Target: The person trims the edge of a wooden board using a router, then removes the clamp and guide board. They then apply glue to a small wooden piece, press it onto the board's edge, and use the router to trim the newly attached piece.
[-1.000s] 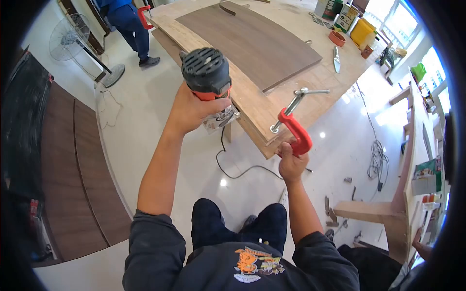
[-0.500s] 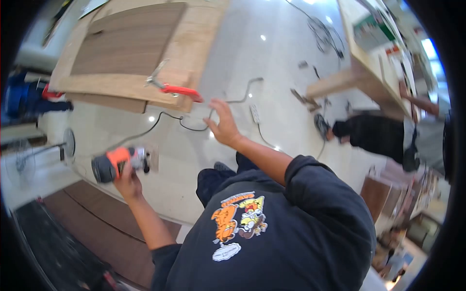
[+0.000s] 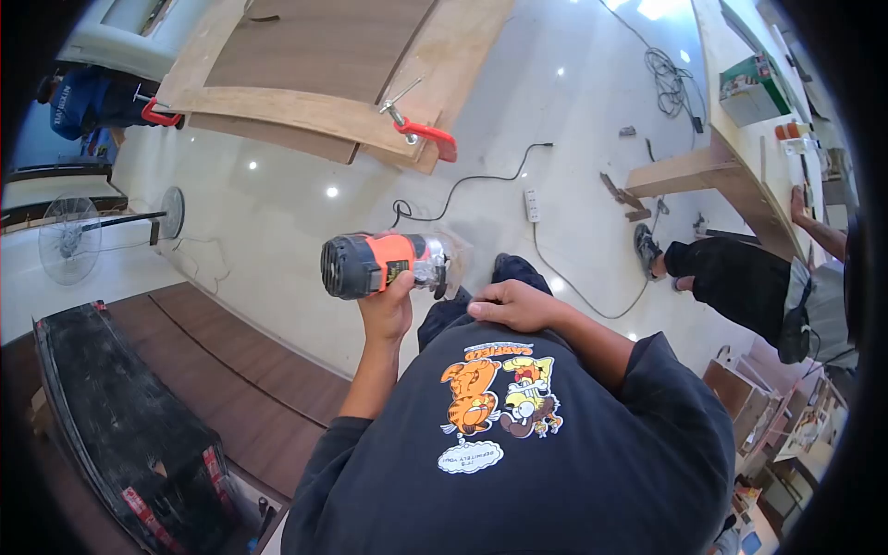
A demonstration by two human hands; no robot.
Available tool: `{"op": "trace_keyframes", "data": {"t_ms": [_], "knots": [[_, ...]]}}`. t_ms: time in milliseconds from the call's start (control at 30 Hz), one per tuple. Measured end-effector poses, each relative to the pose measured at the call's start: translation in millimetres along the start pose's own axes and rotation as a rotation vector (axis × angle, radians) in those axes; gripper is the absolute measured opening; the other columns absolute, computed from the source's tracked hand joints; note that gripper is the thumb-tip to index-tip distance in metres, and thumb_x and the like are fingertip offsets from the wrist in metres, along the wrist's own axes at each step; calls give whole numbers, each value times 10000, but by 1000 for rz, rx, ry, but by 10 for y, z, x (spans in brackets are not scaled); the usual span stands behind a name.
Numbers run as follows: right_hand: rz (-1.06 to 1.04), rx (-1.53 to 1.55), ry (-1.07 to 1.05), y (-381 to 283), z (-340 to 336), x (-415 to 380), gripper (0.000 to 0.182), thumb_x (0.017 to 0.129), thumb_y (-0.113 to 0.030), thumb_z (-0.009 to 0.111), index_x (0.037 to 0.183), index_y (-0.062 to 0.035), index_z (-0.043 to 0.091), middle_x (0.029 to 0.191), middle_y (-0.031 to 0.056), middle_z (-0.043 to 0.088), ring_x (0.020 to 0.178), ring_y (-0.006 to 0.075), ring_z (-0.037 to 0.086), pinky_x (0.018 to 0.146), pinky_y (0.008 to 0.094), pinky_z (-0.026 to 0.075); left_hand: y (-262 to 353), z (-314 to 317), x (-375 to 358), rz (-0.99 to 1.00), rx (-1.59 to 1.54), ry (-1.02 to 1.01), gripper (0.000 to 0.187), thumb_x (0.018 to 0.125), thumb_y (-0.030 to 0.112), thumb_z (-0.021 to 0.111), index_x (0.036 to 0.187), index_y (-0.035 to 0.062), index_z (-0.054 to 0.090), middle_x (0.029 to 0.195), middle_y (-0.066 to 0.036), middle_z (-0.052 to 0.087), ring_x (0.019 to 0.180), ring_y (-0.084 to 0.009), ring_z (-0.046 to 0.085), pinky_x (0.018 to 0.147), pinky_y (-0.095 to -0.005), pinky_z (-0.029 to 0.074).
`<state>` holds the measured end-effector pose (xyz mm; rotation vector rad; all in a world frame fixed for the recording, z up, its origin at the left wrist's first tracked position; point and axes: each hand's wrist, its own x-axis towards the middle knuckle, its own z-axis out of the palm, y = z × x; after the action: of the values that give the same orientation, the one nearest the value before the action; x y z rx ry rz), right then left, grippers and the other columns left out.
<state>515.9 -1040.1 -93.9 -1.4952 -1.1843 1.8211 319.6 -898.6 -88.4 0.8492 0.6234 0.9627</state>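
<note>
An orange-and-black trim router (image 3: 393, 264) with a silver collar and a clear base is gripped in my left hand (image 3: 387, 310), held sideways in front of my body. My right hand (image 3: 513, 305) is close to the front of my dark shirt, right of the router's base and apart from it. Its fingers are curled together, and whatever they hold, if anything, is hidden. Beyond the router is a wooden worktable (image 3: 472, 65) bearing a brown panel (image 3: 314, 46). A red clamp (image 3: 430, 139) is fixed at the table's near corner.
A black cord (image 3: 462, 185) and a white power strip (image 3: 532, 205) lie on the glossy floor. Another person (image 3: 740, 277) stands by the bench on the right. One more person (image 3: 83, 102) is at far left. A fan (image 3: 69, 239) and dark panels (image 3: 240, 361) are left.
My left hand has brought the router right, closer to my body. My right hand has come down from near the clamp to my shirt, its fingers closing. The view has shifted.
</note>
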Motion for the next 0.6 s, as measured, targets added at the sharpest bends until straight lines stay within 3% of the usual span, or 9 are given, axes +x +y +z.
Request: {"op": "trace_keyframes", "data": {"t_ms": [100,133,233,267,367,400,500,533,600], "knots": [[-83,343,51,0,26,-111,642,1048,-549,468,1269,35,614,1133,89,690,1021,194,624,931,343,489,-67,288,2,32,95,-52,783,764,36,827,1425,48,407,1405,-100,496,1327,-241,487,1112,-440,416],[-63,359,9,-15,-47,-187,740,1051,-630,347,1377,8,531,1241,79,655,1088,185,602,964,319,457,-102,364,23,51,150,-72,789,764,49,836,1425,45,406,1417,-107,485,1341,-248,475,1118,-443,409],[166,771,21,-72,-224,-266,855,1038,-683,176,1385,22,513,1252,91,664,1097,173,616,981,304,443,-175,616,102,163,402,-176,857,757,75,847,1457,65,353,1453,-134,440,1412,-307,404,1152,-493,368],[110,857,-16,-114,-303,-342,949,981,-774,134,1370,1,521,1242,82,666,1100,184,620,971,305,446,-181,698,121,213,503,-218,888,754,82,848,1473,76,327,1465,-144,423,1441,-333,374,1167,-516,352],[15,1138,-55,-348,-473,-543,969,949,-818,158,1340,-20,544,1226,83,670,1093,177,625,977,312,445,-125,971,173,519,814,-431,917,753,175,876,1473,71,317,1484,-158,384,1437,-381,364,1165,-526,350],[-54,1300,-96,-314,-493,-564,837,969,-771,347,1379,-61,515,1190,67,653,1023,149,612,878,289,463,-172,1108,174,577,742,-456,931,716,268,920,1430,81,353,1458,-153,401,1413,-406,387,1149,-543,373],[-130,1485,185,-469,-428,-619,665,980,-623,550,1352,-72,523,1157,61,637,1021,160,616,849,307,499,-315,1368,135,730,630,-552,842,692,232,935,1351,117,424,1405,-117,445,1382,-393,435,1164,-547,350],[-187,1653,218,-626,-390,-685,566,973,-465,656,1340,-57,516,1128,72,629,1001,189,629,847,332,534,-367,1289,171,778,687,-623,765,718,215,909,1324,139,448,1376,-115,460,1375,-389,448,1172,-568,334],[-351,1813,45,-609,-414,-728,554,983,-440,645,1344,-44,506,1147,87,629,1009,211,640,884,357,546,-254,1351,252,879,776,-829,662,760,195,862,1298,175,477,1424,-149,443,1390,-434,424,1185,-573,303]]}}
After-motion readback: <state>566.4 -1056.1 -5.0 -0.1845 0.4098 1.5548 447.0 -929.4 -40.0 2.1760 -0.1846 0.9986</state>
